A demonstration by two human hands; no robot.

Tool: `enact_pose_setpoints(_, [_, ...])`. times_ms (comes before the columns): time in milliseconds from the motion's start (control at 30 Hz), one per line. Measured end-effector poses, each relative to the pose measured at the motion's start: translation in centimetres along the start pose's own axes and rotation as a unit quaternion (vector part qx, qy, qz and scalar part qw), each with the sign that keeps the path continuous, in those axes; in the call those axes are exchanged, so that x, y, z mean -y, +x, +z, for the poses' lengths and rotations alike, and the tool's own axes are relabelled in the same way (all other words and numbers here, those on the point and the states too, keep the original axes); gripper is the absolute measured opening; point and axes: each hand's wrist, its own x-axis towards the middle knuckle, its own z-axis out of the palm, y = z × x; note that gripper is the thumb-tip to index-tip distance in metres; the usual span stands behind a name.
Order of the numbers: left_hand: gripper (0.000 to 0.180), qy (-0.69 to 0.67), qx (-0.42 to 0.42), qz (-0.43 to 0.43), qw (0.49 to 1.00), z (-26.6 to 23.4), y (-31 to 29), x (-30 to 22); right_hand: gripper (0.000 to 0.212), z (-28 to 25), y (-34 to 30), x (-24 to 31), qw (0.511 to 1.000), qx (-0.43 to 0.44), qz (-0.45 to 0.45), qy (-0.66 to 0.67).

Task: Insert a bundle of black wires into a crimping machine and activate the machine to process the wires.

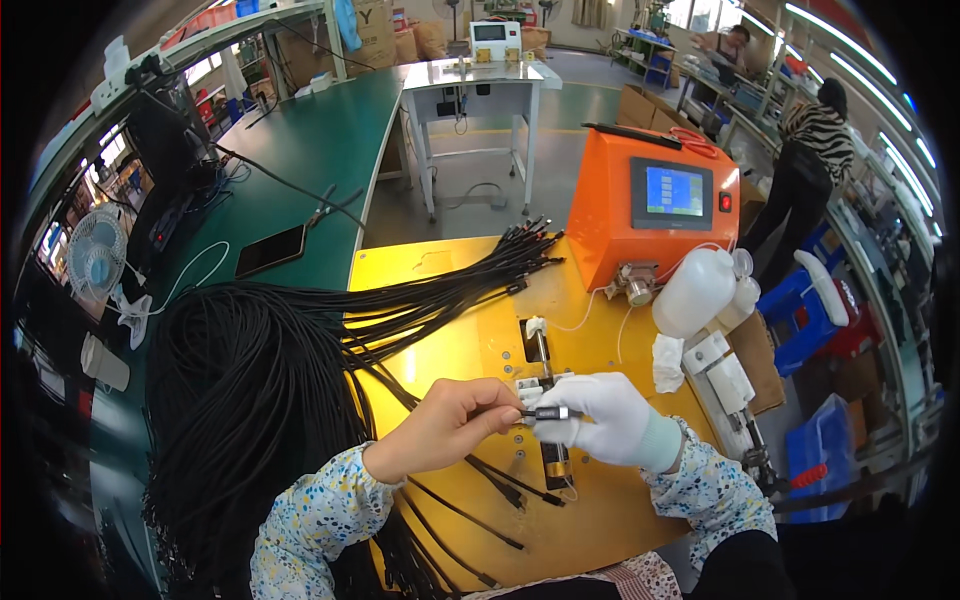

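My bare left hand (440, 428) pinches a black cable just behind its end, over the yellow work plate (625, 515). The cable's plug (550, 413), black with a silvery tip, points to the right. My right hand (608, 420), in a white glove, closes its fingertips around this plug. Beneath the hands is a small metal fixture (555, 465) with a slim cylinder, partly hidden by the glove. A thick bundle of black cables (240, 390) lies to the left, its upper ends fanned across the plate. Several loose cable ends (512, 543) rest below my left hand.
Behind the plate stands an orange machine (605, 190) with a screen. White plastic bottles (695, 292) are on the right. A green table (285, 170) holds a phone (270, 251) and pliers (325, 205). One person (815, 140) stands at the right; another (725, 50) is farther back.
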Motion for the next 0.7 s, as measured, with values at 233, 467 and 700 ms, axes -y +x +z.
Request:
enact_pose_setpoints(233, [0.015, 0.026, 0.008, -0.004, 1.000, 0.5, 0.0, -0.1, 0.022, 0.5, -0.4, -0.8, 0.995, -0.049, -0.032, -0.080])
enact_pose_setpoints(467, [0.016, 0.040, 0.022, -0.018, 0.999, 0.5, 0.1, -0.3, 0.017, -0.1, -0.2, -1.1, 0.996, -0.004, -0.012, -0.091])
enact_pose_setpoints(700, [0.018, 0.247, 0.131, 0.144, 0.949, 0.5, -0.7, -1.3, 0.016, -4.7, 8.9, -7.4, 0.960, -0.075, 0.005, -0.269])
